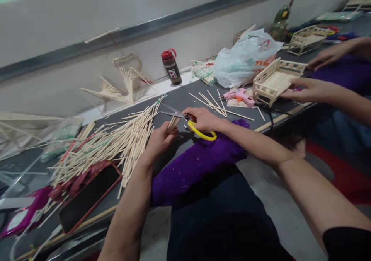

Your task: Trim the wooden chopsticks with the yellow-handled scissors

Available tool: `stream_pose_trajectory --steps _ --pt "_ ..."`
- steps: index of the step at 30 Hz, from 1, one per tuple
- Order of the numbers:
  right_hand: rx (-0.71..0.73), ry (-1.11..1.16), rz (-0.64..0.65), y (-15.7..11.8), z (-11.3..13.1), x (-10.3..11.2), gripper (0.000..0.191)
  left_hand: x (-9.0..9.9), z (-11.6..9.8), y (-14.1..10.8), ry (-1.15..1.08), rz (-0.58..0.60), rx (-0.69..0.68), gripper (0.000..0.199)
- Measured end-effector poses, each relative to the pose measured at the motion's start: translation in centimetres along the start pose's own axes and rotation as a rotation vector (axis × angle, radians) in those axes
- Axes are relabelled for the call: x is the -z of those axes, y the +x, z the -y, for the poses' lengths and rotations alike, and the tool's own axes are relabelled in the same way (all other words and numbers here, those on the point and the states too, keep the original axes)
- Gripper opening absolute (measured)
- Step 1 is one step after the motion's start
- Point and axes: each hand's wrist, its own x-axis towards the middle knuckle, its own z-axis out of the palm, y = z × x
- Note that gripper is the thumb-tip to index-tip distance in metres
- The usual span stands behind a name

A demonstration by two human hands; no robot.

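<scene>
My right hand [201, 118] grips a pair of yellow-handled scissors [203, 132], whose blades are parted and point left. Held in my closed left hand [162, 139] is a small bundle of thin wooden sticks [173, 124], its upper end close to the blades. Whether the blades touch the sticks I cannot tell. Just left of that hand a big heap of loose wooden sticks [127, 131] spreads over the dark table [185, 94]. A purple cloth [191, 168] lies beneath my hands, across the table edge and my lap.
Right of me, another person's hand [307, 89] holds a small stick-built bed [279, 81]. A pink glue gun [239, 96] lies near several loose sticks [213, 104]. Behind stand a red-capped bottle [171, 67] and a white plastic bag [243, 60]. A phone [90, 197] rests at front left.
</scene>
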Motion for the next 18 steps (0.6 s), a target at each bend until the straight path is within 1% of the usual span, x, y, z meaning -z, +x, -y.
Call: stream_pose_trajectory --steps 2,3,8,10,13,16,18 --pt "-0.058 0.024 -0.018 0.1 0.3 0.1 0.043 -0.1 0.0 0.2 0.137 -0.047 0.070 0.025" --pt "-0.082 0.036 -0.029 0.1 0.4 0.2 0.044 -0.1 0.0 0.2 0.194 -0.052 0.092 0.026" --pt "-0.163 0.169 -0.110 0.3 0.1 0.9 0.052 0.4 0.0 0.5 0.376 -0.060 0.139 0.031" --pt "-0.188 0.224 -0.162 0.4 -0.2 1.4 0.050 0.7 0.2 0.7 0.416 -0.086 0.189 0.035" --pt "-0.218 0.239 -0.272 0.4 -0.7 2.1 0.046 1.1 1.0 1.1 0.453 -0.120 0.259 0.033" --pt "-0.254 0.256 -0.372 0.5 -1.5 2.4 0.039 1.3 2.0 1.4 0.444 -0.181 0.324 0.031" --pt "-0.283 0.275 -0.425 0.8 -2.1 2.3 0.037 1.1 2.5 1.5 0.419 -0.215 0.338 0.032"
